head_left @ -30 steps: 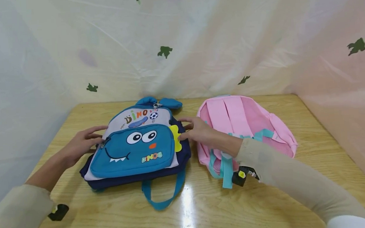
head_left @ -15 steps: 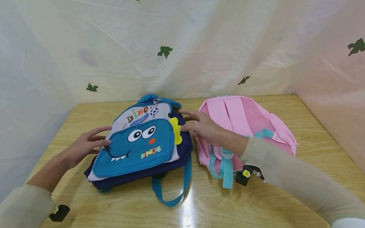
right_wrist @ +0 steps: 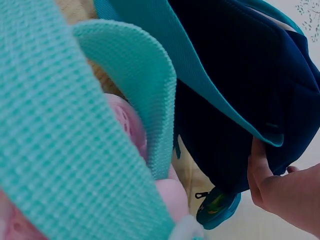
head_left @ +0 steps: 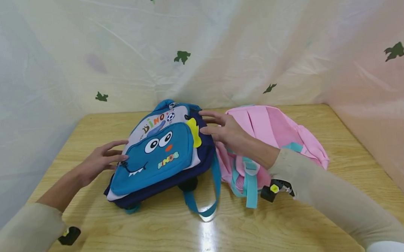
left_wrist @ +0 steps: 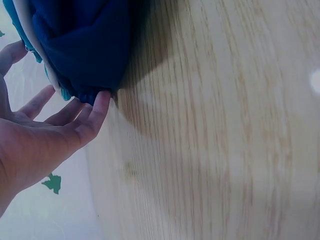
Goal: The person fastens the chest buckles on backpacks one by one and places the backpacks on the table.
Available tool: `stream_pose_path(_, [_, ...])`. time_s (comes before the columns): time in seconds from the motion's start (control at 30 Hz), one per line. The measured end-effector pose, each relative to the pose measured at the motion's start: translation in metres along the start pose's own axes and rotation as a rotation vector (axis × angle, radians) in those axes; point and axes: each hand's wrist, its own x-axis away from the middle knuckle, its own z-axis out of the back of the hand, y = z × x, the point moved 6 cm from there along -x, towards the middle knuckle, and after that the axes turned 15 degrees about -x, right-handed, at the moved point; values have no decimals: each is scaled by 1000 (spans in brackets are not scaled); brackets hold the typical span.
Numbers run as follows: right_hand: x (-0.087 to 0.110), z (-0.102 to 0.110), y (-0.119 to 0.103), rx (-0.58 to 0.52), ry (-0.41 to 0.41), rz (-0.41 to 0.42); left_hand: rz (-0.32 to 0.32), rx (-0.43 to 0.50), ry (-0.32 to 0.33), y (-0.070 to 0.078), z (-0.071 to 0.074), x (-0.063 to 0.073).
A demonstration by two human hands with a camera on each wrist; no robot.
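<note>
A blue dinosaur backpack (head_left: 156,158) with big eyes, a grey-white top and yellow spikes leans tilted, its right side raised, in the head view. My left hand (head_left: 103,160) grips its left edge, the thumb on the front. In the left wrist view, the fingertips of my left hand (left_wrist: 55,125) press the navy side (left_wrist: 85,45) at its end. On the right side, my right hand (head_left: 229,134) holds the navy flank near the spikes. In the right wrist view, a finger of the right hand (right_wrist: 285,195) presses in beside the blue strap (right_wrist: 210,95).
Just right of the blue backpack, a pink backpack (head_left: 273,126) lies with its straps up, partly behind my right forearm. Its turquoise strap (right_wrist: 125,65) crosses the right wrist view closely. The wooden table (head_left: 152,237) ends at a leaf-patterned curtain (head_left: 219,46).
The blue backpack has shifted right and its right side has risen, both hands moving with it. Its blue loop strap has swung right toward the pink backpack, which stays in place.
</note>
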Motion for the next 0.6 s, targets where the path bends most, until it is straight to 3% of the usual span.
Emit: stream_pose_path(0.6, [3,4,-25,-92,40,96,-37,39,-1,19,-15,-9])
